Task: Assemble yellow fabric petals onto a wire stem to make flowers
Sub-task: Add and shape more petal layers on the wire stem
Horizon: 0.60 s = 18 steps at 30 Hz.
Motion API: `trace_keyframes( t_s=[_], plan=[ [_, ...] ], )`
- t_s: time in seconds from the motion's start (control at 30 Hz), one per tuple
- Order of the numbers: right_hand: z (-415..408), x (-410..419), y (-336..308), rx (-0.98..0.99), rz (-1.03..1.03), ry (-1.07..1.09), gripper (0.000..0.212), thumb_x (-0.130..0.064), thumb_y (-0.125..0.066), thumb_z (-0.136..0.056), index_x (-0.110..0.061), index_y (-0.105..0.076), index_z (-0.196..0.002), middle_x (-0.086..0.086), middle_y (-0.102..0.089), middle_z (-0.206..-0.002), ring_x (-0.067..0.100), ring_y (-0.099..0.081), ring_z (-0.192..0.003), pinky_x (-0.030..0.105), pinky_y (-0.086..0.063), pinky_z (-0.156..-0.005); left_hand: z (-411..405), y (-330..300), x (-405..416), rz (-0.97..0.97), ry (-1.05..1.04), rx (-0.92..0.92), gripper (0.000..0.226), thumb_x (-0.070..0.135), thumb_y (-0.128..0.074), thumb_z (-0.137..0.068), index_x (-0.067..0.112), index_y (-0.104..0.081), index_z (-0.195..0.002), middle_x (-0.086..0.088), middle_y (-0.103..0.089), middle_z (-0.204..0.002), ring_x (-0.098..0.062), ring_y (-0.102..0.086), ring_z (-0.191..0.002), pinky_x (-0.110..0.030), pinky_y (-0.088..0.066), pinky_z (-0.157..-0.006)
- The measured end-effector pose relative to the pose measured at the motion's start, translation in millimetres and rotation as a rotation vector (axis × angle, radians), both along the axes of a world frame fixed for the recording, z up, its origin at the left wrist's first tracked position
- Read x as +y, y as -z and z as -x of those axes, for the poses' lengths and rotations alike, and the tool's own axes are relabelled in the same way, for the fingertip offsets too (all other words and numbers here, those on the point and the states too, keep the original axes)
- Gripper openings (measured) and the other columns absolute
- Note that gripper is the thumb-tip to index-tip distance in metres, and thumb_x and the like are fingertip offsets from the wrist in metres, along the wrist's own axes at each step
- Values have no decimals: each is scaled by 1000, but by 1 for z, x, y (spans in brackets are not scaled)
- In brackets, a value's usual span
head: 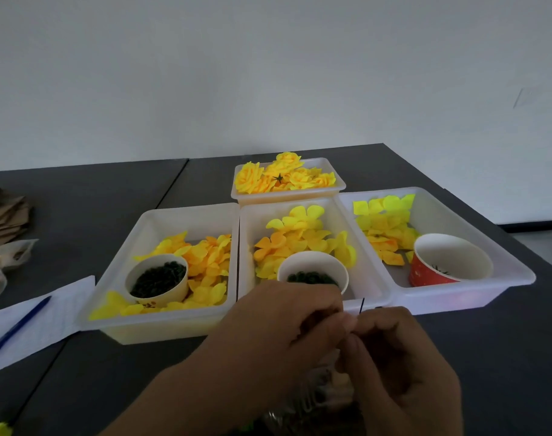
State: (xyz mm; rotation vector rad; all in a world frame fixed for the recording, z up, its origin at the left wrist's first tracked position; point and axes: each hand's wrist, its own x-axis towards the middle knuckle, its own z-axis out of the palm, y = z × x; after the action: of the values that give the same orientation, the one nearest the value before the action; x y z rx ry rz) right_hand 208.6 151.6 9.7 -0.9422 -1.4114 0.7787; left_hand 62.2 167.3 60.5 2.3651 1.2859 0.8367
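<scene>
I've got both hands, left hand (281, 328) and right hand (397, 357), pinching the thin wire stem (361, 306) together, and any loosened pinch could drop it before a petal goes on

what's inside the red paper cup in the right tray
The red paper cup in the right tray looks almost empty: white inner wall, with one small dark green piece low on its near side. Its near wall hides the very bottom.

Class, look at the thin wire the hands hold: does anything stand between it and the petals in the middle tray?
Yes. The white paper cup of dark green pieces stands at the middle tray's near end, between the wire and the petals.
</scene>
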Motion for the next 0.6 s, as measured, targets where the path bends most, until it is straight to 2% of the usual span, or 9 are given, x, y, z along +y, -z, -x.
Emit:
trace_keyframes(
  t_s=[0.03,0.1,0.17,0.23,0.3,0.4,0.47,0.53,0.6],
  plan=[
    [1,1,1,-53,-74,32,10,-28,-69,-72,-31,-61,-78,-11,-67,-61,8,-67,-56,33,-55,-55,-2,3,0,-7,-46,-41,28,46,-47,-93,28,-51,-72,10,-53,-69,-5,-49,-61,-16,-29,-53],
    [1,4,6,-30,-87,47,12,-23,-67,-75,-32,-59,-76,-12,-66,-59,7,-66,-53,24,-53,-51,-9,9,0,-38,-120,-105,21,46,-50,-88,31,-55,-75,13,-56,-72,-2,-51,-66,-13,-32,-57],
    [2,6,8,38,-75,41,11,-23,-67,-79,-32,-61,-76,-13,-67,-60,7,-66,-53,18,-52,-51,-14,15,0,-44,-157,-212,13,41,-55,-87,32,-59,-78,16,-61,-77,-3,-58,-73,-11,-39,-58],
    [4,6,5,84,-21,21,12,-33,-70,-85,-33,-63,-76,-12,-68,-60,7,-66,-54,16,-52,-51,-17,19,0,-10,-155,-341,7,34,-61,-86,33,-64,-81,18,-64,-78,-4,-63,-76,-9,-43,-59],
    [2,6,5,143,39,11,5,-32,-65,-76,-33,-64,-71,-7,-67,-58,9,-65,-53,16,-51,-52,-20,23,2,55,-158,-468,5,33,-63,-85,34,-66,-81,16,-66,-81,-4,-64,-79,-11,-47,-61],
    [-6,10,10,182,58,19,11,-11,-58,-80,-18,-65,-73,-2,-65,-59,13,-62,-52,19,-52,-52,-21,25,12,81,-178,-581,8,40,-57,-83,36,-64,-81,12,-67,-82,-6,-65,-77,-13,-47,-61],
    [-13,13,18,197,72,62,20,9,-52,-86,-7,-62,-78,2,-66,-65,16,-62,-54,24,-54,-53,-18,25,23,81,-146,-671,10,28,-56,-90,28,-62,-81,5,-67,-79,-8,-65,-68,-14,-45,-57],
    [-17,15,25,193,69,118,27,17,-47,-87,-5,-60,-81,4,-66,-70,17,-62,-58,25,-54,-55,-15,27,35,64,-146,-734,13,15,-53,-93,19,-61,-84,0,-67,-73,-10,-63,-62,-16,-45,-54],
    [-20,21,33,153,50,200,32,18,-49,-85,-12,-61,-82,2,-66,-77,15,-62,-65,20,-53,-59,-15,30,43,63,-150,-743,13,8,-56,-94,17,-64,-87,1,-70,-75,-10,-65,-66,-17,-47,-55]
  ],
)
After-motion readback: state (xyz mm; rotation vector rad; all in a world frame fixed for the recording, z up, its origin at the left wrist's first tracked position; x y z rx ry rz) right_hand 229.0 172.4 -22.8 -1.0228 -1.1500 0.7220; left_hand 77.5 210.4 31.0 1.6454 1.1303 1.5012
